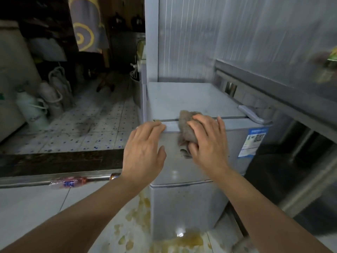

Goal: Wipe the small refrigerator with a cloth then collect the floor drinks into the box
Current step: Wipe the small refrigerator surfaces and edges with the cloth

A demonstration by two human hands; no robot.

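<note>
Fingers (pixel 202 123) of right hand (pixel 207 141) curled over brown cloth (pixel 186 132), pressing it on the top front edge of the small refrigerator (pixel 191 161). Cloth drapes from the lid seam down the door face. Left hand (pixel 144 148) flat, fingers straight, tips resting on the fridge's front left corner beside the cloth. One drink bottle (pixel 69 182) lies on its side on the floor by the metal threshold (pixel 27 179), left of the fridge. Yellowish stains (pixel 189 241) on tiles at fridge base
</note>
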